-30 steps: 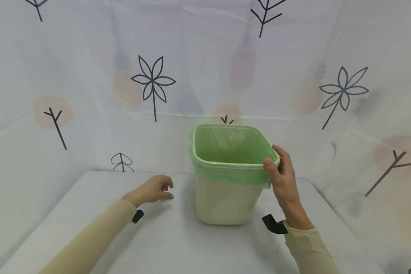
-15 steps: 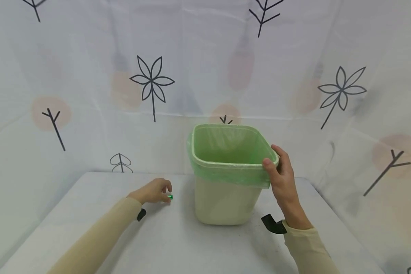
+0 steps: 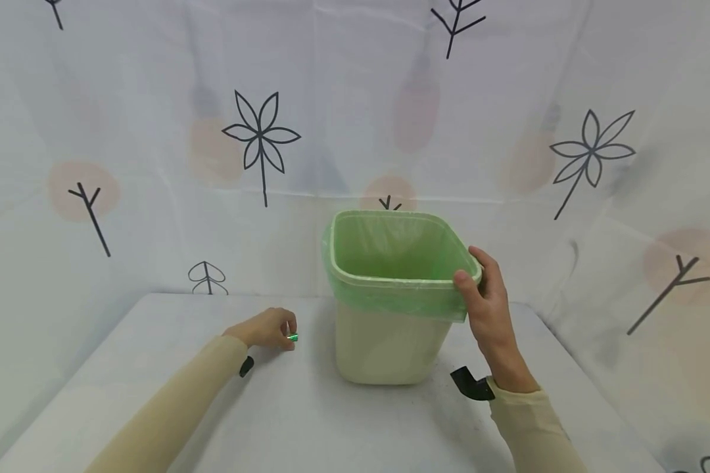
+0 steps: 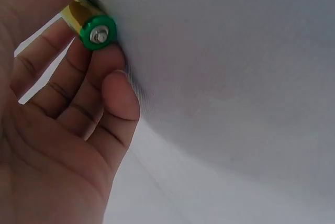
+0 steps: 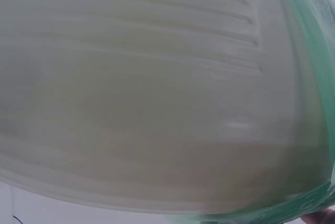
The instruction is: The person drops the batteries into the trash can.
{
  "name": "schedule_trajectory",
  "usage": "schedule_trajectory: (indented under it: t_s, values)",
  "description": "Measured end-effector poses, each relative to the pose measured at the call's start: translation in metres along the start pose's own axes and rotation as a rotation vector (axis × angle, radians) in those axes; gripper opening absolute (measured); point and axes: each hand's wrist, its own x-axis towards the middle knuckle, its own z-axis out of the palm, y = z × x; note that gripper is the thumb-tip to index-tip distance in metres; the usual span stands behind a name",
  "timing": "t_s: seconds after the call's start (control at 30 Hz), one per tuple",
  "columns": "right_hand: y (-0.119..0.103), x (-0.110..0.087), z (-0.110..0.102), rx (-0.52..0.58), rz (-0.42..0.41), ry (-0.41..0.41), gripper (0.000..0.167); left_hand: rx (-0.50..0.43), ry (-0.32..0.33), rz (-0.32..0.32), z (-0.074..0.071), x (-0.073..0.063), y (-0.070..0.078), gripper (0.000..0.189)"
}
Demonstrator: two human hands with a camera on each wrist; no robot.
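My left hand [image 3: 261, 328] pinches a small cylindrical battery [image 3: 293, 337] just over the white table, left of the bin. Close up in the left wrist view, the battery [image 4: 90, 23] has a gold body, a green end and a silver tip, and lies between thumb and fingers. A pale cream trash bin [image 3: 384, 351] stands upright, with a light green bag [image 3: 384, 299] lining it and folded over its rim. My right hand [image 3: 492, 315] grips the bin's right rim, thumb outside at the front. In the right wrist view the ribbed bin wall [image 5: 131, 103] fills most of the picture.
The white-covered table [image 3: 260, 420] ends at a pale cloth backdrop [image 3: 343, 131] printed with line-drawn flowers and twigs. Cloth also hangs along both sides. A black wrist mount [image 3: 472, 385] sits at the right sleeve.
My left hand has moved slightly right, and its fingers have closed on the battery, lifting it slightly. My right hand keeps its grip on the bin, which stays in place.
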Motion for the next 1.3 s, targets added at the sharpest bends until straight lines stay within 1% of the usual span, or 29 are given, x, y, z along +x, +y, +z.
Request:
schedule_trajectory:
  t_s: [0.23,0.57,0.67,0.77,0.9,1.03,1.17,1.3]
  values:
    - [0.000,0.000,0.002,-0.001,-0.001,-0.005,0.049,-0.029,-0.030,-0.022,0.004,-0.002,0.004,0.020]
    - [-0.002,-0.001,0.000,0.027,-0.016,-0.004,0.048,-0.015,-0.025,-0.003,0.007,-0.005,0.005,0.018]
    - [-0.002,-0.001,0.000,0.023,-0.014,-0.006,0.048,-0.008,-0.023,0.002,0.005,-0.010,0.007,0.018]
    - [-0.002,-0.002,0.000,0.021,-0.007,-0.003,0.048,0.003,-0.008,0.026,0.000,-0.015,0.008,0.018]
    - [-0.001,-0.002,0.000,0.029,-0.008,-0.001,0.048,0.022,0.030,0.057,-0.015,-0.021,0.009,0.017]
    - [-0.001,-0.001,0.000,0.029,-0.020,-0.004,0.048,0.021,0.065,0.072,-0.039,-0.029,0.014,0.018]
    - [-0.001,0.000,0.000,0.005,-0.014,-0.004,0.049,0.062,0.094,0.115,-0.065,-0.037,0.025,0.019]
    - [0.000,0.000,0.000,0.002,-0.009,0.000,0.049,0.107,0.129,0.157,-0.090,-0.042,0.042,0.019]
